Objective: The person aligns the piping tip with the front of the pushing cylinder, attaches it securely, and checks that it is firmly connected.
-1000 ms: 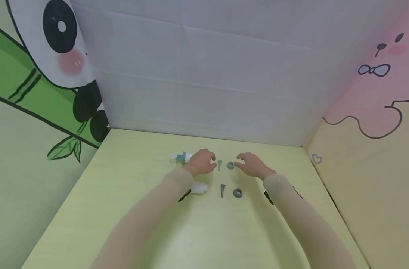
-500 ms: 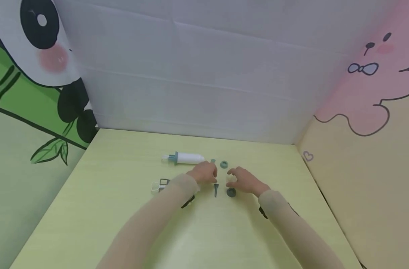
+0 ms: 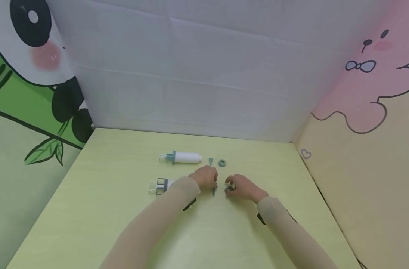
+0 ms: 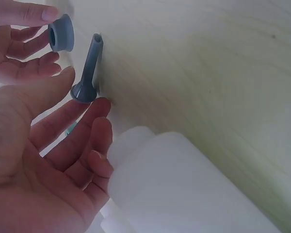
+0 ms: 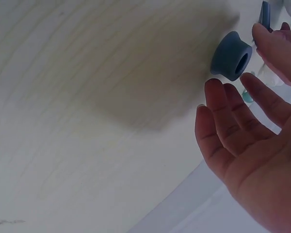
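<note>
In the head view my left hand (image 3: 205,176) is over the near dark nozzle (image 3: 213,192), hiding its upper part. The left wrist view shows the nozzle (image 4: 90,65) with its flared end between the thumb and fingers of that hand (image 4: 43,141), a gap left at the thumb. My right hand (image 3: 245,187) reaches round the dark ring (image 3: 228,189). In the right wrist view this ring (image 5: 229,56) lies between the spread thumb and fingers of the hand (image 5: 262,145), no clear grip showing.
Behind the hands lie a white syringe with green fittings (image 3: 187,157), a green nozzle (image 3: 210,160) and a green ring (image 3: 222,163). A second syringe with grey fittings (image 3: 162,186) is partly under my left sleeve; its white barrel (image 4: 184,184) fills the lower left wrist view.
Both hands have come from the far green parts toward me, to the near dark nozzle and ring. The head view has shifted slightly to the right.
</note>
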`<state>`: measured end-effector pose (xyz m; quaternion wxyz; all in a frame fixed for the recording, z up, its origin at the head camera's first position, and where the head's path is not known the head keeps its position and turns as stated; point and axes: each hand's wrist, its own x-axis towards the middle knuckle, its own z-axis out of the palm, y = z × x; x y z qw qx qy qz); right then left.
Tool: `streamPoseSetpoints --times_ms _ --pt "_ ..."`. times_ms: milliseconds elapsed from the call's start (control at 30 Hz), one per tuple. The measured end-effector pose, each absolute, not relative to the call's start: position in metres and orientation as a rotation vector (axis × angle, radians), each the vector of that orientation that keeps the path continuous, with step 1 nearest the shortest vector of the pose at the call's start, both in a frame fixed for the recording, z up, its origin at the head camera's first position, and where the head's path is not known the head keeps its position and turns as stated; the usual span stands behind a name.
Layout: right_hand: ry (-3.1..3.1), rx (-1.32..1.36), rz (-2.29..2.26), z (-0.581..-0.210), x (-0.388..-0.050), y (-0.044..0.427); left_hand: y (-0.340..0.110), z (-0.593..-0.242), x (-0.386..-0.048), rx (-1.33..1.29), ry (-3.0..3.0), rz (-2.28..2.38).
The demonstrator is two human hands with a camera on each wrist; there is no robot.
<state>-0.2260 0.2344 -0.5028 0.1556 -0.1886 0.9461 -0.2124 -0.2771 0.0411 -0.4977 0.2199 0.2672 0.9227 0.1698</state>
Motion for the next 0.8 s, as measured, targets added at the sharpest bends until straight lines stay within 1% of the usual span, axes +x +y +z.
streamPoseSetpoints --times_ms 467,800 --pt "2.787 -0.621 -0.604 -0.512 -0.214 0.235 0.044 -0.504 -0.272 0.745 2.591 0.483" --pt "2.784 -0.524 -0.758 -0.515 -0.213 0.237 0.039 -0.508 -0.275 0.816 2.624 0.562"
